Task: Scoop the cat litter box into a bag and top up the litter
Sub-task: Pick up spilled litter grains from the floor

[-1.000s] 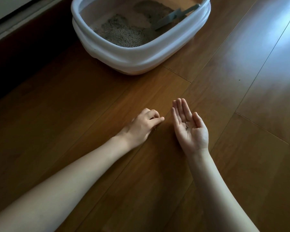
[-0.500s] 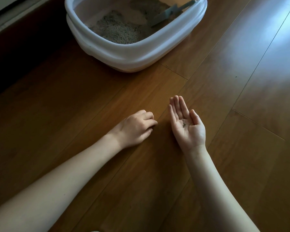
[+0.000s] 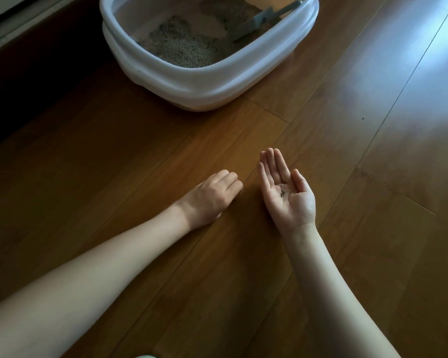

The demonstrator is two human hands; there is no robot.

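Observation:
A white litter box (image 3: 207, 81) stands on the wooden floor at the top of the head view. It holds grey litter (image 3: 186, 49), and a grey scoop (image 3: 259, 21) leans against its far right rim. My right hand (image 3: 292, 202) lies palm up on the floor in front of the box, fingers together, cupping several dark litter grains (image 3: 282, 190). My left hand (image 3: 212, 197) rests knuckles up just to its left, fingers curled down onto the floor. Whatever is under those fingertips is hidden. No bag is in view.
A stray grain (image 3: 256, 101) lies on the floor by the box's near corner, and another speck (image 3: 363, 118) lies further right. A pale baseboard (image 3: 23, 21) runs along the top left. Something white (image 3: 145, 356) peeks in at the bottom edge.
My left hand has pulled its fingertips back from beside my right palm and curled them in. My right hand has stayed palm up with the grains. The view has shifted slightly.

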